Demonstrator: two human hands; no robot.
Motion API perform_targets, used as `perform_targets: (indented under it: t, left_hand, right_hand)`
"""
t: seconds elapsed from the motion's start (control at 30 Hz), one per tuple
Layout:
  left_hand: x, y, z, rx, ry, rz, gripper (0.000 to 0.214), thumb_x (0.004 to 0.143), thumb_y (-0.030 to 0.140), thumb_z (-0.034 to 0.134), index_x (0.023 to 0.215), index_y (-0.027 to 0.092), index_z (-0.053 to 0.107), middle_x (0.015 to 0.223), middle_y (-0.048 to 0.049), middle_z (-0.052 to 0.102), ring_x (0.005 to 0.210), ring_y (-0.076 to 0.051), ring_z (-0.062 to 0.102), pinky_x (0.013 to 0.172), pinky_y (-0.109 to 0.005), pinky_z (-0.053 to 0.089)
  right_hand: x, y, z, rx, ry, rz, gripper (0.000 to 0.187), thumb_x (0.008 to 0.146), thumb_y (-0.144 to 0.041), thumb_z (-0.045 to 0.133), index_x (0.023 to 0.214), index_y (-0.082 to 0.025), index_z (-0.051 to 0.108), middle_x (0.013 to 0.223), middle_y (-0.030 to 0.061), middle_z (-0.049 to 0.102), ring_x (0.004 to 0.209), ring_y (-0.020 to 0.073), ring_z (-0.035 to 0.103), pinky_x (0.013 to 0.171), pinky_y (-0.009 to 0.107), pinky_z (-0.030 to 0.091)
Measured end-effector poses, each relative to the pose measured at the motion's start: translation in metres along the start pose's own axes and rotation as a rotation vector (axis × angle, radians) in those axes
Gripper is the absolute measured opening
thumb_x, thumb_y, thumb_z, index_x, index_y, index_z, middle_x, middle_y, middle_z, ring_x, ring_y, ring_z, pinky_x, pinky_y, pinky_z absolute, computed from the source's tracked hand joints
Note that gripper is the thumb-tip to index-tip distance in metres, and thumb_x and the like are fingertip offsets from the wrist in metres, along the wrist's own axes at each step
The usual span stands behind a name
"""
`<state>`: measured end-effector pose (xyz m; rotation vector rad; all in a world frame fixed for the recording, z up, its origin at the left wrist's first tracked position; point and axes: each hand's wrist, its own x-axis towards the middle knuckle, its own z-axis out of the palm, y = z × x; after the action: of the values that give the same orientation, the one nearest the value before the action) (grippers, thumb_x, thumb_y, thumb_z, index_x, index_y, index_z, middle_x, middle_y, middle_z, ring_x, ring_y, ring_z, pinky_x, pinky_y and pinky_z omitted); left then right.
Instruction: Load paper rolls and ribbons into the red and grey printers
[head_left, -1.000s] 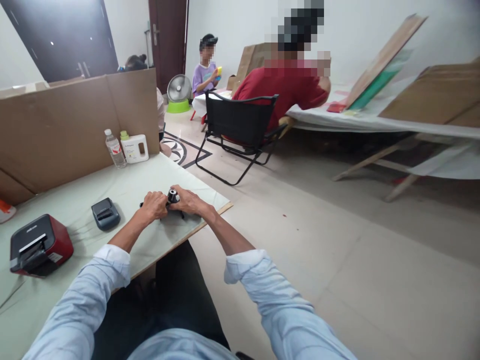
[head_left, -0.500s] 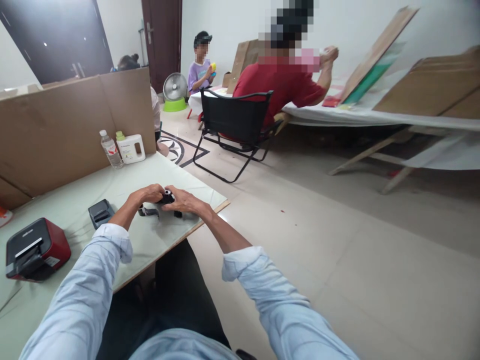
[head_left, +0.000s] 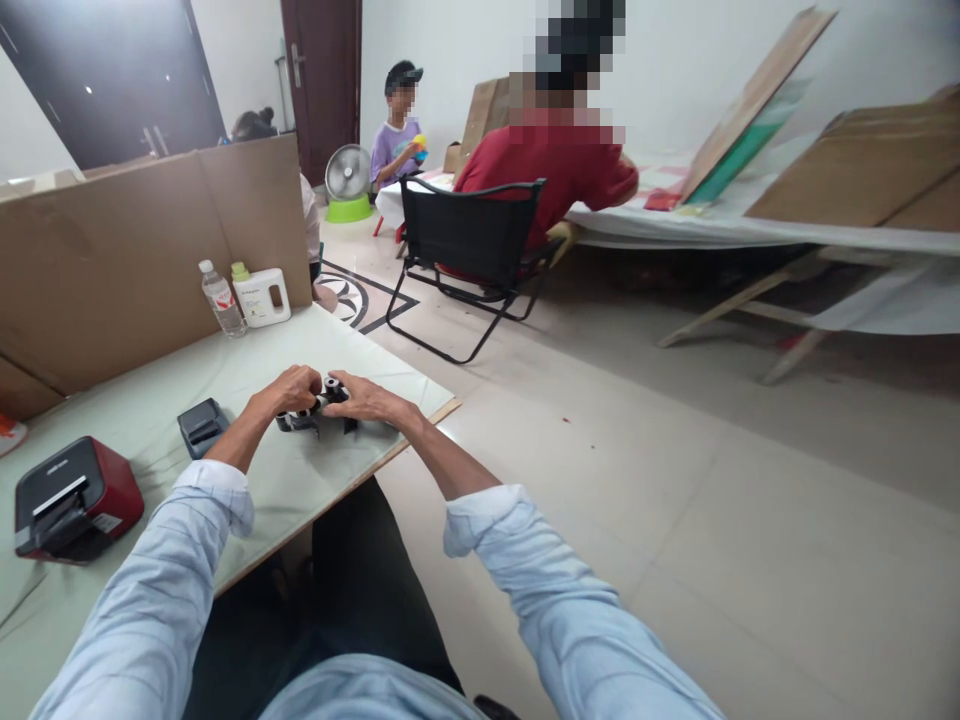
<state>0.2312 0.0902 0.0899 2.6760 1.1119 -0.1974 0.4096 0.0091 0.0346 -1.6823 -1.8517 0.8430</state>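
Head view: black device between curled left fingers and right fingers; whether clamped, cannot tell.

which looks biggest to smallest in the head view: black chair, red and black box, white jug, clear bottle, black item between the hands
1. Black chair
2. Red and black box
3. White jug
4. Clear bottle

Unsure: black item, partly covered, so left unranked.
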Motion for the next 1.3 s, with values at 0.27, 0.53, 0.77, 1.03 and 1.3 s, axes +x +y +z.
perform_targets:
  t: [0.27,0.53,0.77,1.03,1.3]
  left_hand:
    - [-0.006,-0.003,0.006,-0.070,-0.102,0.035,0.028,0.074,0.019,0.069,0.099,0.017,0.083,0.086,-0.0083,0.078,0.080,-0.022,0.070,0.075,-0.032,0.056]
    - [-0.004,-0.004,0.007,-0.028,-0.021,0.025,0.041,0.070,0.008,0.066,0.108,0.017,0.081,0.102,-0.0125,0.079,0.095,-0.027,0.073,0.084,-0.035,0.058]
    - [-0.004,-0.002,0.010,0.021,-0.010,0.073,0.036,0.073,0.004,0.060,0.100,0.018,0.080,0.112,-0.0123,0.079,0.110,-0.027,0.073,0.096,-0.034,0.057]
    - [0.000,-0.004,0.011,-0.049,0.086,0.013,0.045,0.073,0.014,0.070,0.118,0.017,0.075,0.114,-0.0104,0.079,0.105,-0.025,0.071,0.090,-0.030,0.055]
    - [-0.007,-0.026,0.027,-0.220,0.189,0.033,0.042,0.069,0.020,0.071,0.111,0.017,0.079,0.097,-0.0041,0.078,0.093,-0.024,0.071,0.089,-0.034,0.057]
  right_hand:
    - [0.000,0.001,0.002,-0.015,0.003,0.001,0.087,0.087,-0.049,0.080,0.160,-0.020,0.044,0.158,0.0157,0.058,0.146,0.0335,0.057,0.118,0.042,0.047]
    - [-0.002,0.002,0.002,-0.001,0.000,0.004,0.090,0.085,-0.050,0.082,0.161,-0.022,0.043,0.156,0.0149,0.060,0.140,0.0328,0.061,0.115,0.041,0.049]
    - [0.000,0.004,0.004,0.009,0.001,0.011,0.094,0.084,-0.050,0.082,0.162,-0.018,0.040,0.160,0.0178,0.056,0.146,0.0335,0.057,0.118,0.042,0.047]
    - [-0.004,-0.003,0.001,0.023,0.008,0.011,0.089,0.082,-0.045,0.082,0.159,-0.021,0.044,0.157,0.0154,0.059,0.143,0.0342,0.059,0.115,0.042,0.050]
    - [-0.003,-0.006,0.013,-0.003,0.011,-0.024,0.079,0.084,-0.035,0.078,0.154,-0.019,0.046,0.144,0.0144,0.067,0.130,0.0307,0.065,0.105,0.036,0.051]
